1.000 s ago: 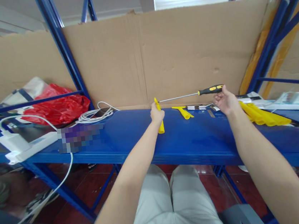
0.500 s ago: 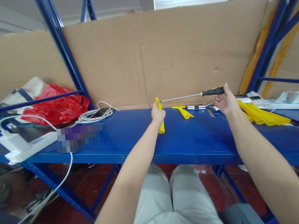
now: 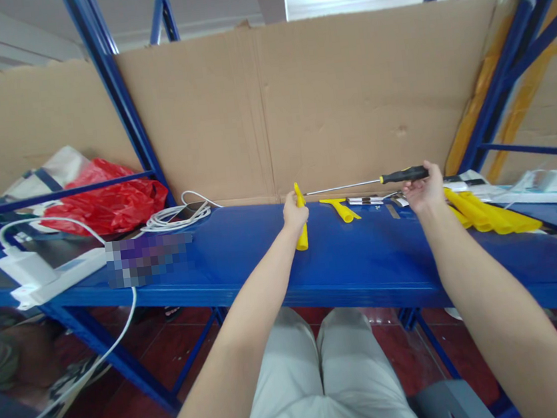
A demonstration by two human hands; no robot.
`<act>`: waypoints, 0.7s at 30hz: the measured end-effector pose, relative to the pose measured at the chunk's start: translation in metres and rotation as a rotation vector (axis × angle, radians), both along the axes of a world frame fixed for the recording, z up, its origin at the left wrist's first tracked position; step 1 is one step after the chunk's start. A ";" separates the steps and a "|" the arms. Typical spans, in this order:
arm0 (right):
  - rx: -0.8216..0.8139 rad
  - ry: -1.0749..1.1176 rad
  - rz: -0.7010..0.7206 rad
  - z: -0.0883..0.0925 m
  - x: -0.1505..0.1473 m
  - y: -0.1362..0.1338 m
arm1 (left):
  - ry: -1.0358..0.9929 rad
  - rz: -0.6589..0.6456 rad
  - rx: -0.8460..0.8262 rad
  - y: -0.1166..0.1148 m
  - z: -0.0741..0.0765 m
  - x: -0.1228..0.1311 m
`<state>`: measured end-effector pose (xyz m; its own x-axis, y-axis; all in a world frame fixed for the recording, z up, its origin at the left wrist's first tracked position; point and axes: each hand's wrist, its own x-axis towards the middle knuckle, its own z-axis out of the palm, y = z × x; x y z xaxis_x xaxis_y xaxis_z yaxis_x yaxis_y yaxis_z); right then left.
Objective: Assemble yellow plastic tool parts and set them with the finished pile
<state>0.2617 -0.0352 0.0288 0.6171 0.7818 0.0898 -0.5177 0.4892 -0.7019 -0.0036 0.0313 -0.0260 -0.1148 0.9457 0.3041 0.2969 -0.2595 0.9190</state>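
Observation:
My left hand is closed around a yellow plastic piece with a tube-like handle, held upright above the blue shelf. My right hand grips the end of a long screwdriver with a black and yellow handle. Its thin shaft points left, almost level, and the tip is right by the upper part of the yellow piece; whether they touch I cannot tell. Between my hands a similar yellow piece lies on the shelf, beside small black and white parts and a thin flat strip.
Several yellow tubes lie to the right of my right hand. On the left are a white power strip, a coiled white cable and a red plastic bag. Cardboard stands behind the blue shelf.
My right hand and the screwdriver have shifted slightly right and down, and the handle is more level. My left hand keeps its hold on the yellow piece, nearly in place.

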 end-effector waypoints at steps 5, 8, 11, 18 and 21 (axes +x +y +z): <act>-0.033 0.006 0.004 -0.001 0.000 0.000 | -0.102 0.067 -0.100 -0.004 0.005 -0.003; -0.055 -0.040 0.017 -0.004 0.003 0.003 | -0.127 0.062 -0.136 -0.003 0.005 -0.004; -0.076 -0.089 0.017 -0.006 0.002 0.006 | -0.123 0.034 -0.143 -0.001 0.005 -0.006; -0.148 -0.174 0.044 -0.007 -0.010 0.005 | -0.094 0.061 -0.140 0.003 0.000 -0.003; -0.227 -0.231 0.078 -0.007 -0.011 0.004 | -0.062 0.052 -0.135 0.002 -0.002 -0.001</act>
